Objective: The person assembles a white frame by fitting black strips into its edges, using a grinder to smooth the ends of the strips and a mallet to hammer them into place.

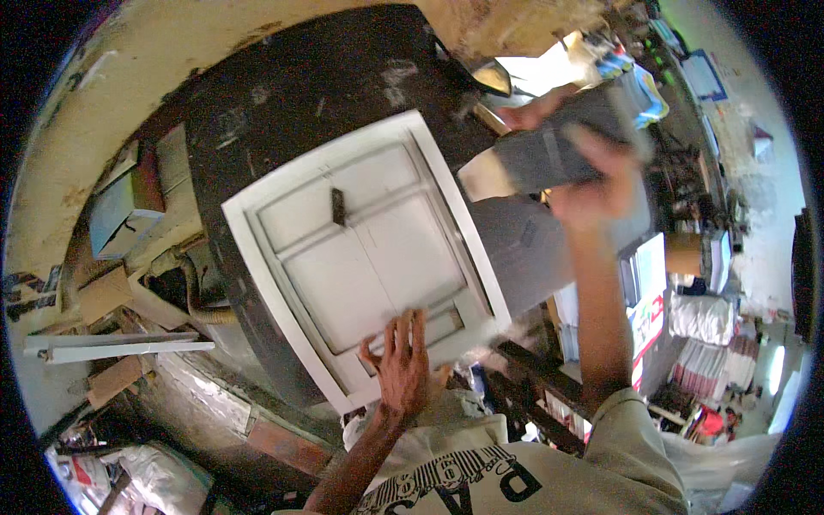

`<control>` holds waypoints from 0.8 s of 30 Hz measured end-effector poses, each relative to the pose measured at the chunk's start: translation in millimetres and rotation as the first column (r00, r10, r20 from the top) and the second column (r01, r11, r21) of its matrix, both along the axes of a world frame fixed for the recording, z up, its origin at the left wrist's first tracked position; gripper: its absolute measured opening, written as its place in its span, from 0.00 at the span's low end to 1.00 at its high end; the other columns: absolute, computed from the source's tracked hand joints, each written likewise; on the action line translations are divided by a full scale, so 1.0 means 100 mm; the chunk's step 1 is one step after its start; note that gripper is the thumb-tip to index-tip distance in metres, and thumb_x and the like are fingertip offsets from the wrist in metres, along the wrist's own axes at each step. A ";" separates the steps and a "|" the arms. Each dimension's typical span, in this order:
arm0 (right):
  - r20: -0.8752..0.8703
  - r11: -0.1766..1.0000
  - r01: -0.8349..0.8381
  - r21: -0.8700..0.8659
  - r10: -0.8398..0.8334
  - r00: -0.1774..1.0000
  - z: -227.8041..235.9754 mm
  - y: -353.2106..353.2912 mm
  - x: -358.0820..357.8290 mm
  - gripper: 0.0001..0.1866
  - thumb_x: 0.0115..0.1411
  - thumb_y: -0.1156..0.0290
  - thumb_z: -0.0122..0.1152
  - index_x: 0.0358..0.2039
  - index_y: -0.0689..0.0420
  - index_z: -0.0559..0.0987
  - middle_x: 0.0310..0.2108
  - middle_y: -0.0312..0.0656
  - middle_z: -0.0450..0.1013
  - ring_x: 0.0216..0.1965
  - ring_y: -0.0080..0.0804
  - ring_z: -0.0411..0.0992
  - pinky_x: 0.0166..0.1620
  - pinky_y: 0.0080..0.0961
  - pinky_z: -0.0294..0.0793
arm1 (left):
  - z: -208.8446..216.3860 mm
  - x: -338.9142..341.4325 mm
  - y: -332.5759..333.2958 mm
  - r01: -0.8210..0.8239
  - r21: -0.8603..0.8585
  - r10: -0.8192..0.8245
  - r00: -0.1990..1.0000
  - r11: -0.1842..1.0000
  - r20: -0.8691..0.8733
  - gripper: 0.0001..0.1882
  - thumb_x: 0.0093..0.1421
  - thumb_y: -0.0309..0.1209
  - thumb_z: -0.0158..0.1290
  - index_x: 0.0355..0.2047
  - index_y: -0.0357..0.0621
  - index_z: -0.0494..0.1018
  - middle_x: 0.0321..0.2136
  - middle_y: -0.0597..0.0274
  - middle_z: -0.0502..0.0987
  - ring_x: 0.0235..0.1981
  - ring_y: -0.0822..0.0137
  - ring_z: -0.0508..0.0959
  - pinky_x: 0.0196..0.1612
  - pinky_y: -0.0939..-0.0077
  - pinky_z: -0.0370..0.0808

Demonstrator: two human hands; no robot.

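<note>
One stained, yellowish wall (129,81) curves across the upper left. One scuffed black tabletop (318,77) spans the upper centre; on it, mid-frame, lies one white rectangular framed panel (343,283). Right of centre, the blurred right hand (596,184) meets one dark-grey flat piece (536,159), grip unclear. Lower centre, the left hand (402,365) rests ungripping, fingers spread, on the panel, which bears one small dark block (337,207).

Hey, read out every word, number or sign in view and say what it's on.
Shirt: large dark letters beside a striped dark design; I won't copy them out.
Red-and-white printed item at right: too small and blurred to read.
White panel under the left hand: no lettering visible.
</note>
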State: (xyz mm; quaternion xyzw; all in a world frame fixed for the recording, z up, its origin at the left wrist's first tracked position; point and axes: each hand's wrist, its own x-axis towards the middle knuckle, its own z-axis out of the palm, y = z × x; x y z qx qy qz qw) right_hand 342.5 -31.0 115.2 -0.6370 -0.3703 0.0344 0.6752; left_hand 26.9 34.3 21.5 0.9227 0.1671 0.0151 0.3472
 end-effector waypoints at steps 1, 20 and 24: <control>-0.006 0.995 -0.089 0.052 0.089 0.996 0.16 0.01 -0.09 0.17 0.55 0.66 0.50 0.40 0.66 0.70 0.37 0.51 0.72 0.40 0.45 0.74 0.51 0.41 0.70 | 0.02 0.11 0.06 -0.054 -0.010 0.054 0.999 0.999 -0.006 0.52 0.37 0.42 0.71 0.62 0.41 0.59 0.59 0.55 0.63 0.58 0.57 0.64 0.58 0.45 0.49; 0.000 0.969 -0.224 0.106 0.225 0.974 0.29 -0.45 -0.69 0.24 0.49 0.59 0.61 0.40 0.61 0.68 0.34 0.46 0.69 0.37 0.40 0.70 0.48 0.40 0.67 | 0.00 0.27 0.03 -0.170 0.056 0.169 0.985 0.984 0.021 0.53 0.35 0.43 0.72 0.61 0.45 0.60 0.58 0.56 0.64 0.58 0.56 0.64 0.58 0.46 0.48; -0.051 0.995 -0.097 0.031 0.098 0.994 -0.09 -0.59 -0.92 0.25 0.48 0.57 0.64 0.40 0.60 0.68 0.33 0.45 0.69 0.36 0.39 0.69 0.48 0.40 0.67 | -0.02 0.29 -0.03 -0.112 0.172 0.113 0.994 0.979 0.002 0.56 0.33 0.53 0.69 0.61 0.42 0.60 0.58 0.54 0.66 0.60 0.55 0.63 0.60 0.48 0.47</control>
